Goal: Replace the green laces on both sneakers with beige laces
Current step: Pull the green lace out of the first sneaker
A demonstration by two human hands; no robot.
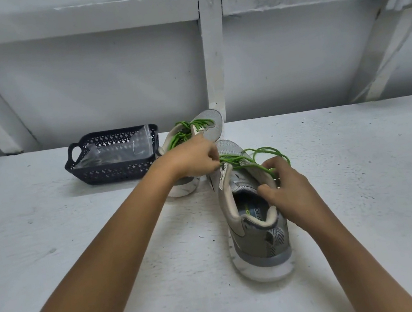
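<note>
light: bright, soft, even | shadows: faint, under basket (115,170) | focus: sharp centre | distortion: beams (70,23) bow at 12 o'clock

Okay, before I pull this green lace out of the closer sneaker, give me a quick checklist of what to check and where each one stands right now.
1. Shoe steadied: right hand grips the near sneaker at its opening. Ok.
2. Lace in hand: left hand pinches the green lace by the front eyelets. Ok.
3. Knot undone: loose loops trail right and no bow shows. Ok.
4. Lace ends free: hidden under the right hand. Cannot tell.
5. Far sneaker clear of the pull: it sits right behind the left hand. Not ok.
6. Beige laces ready: the basket holds a clear bag, contents unclear. Cannot tell.
</note>
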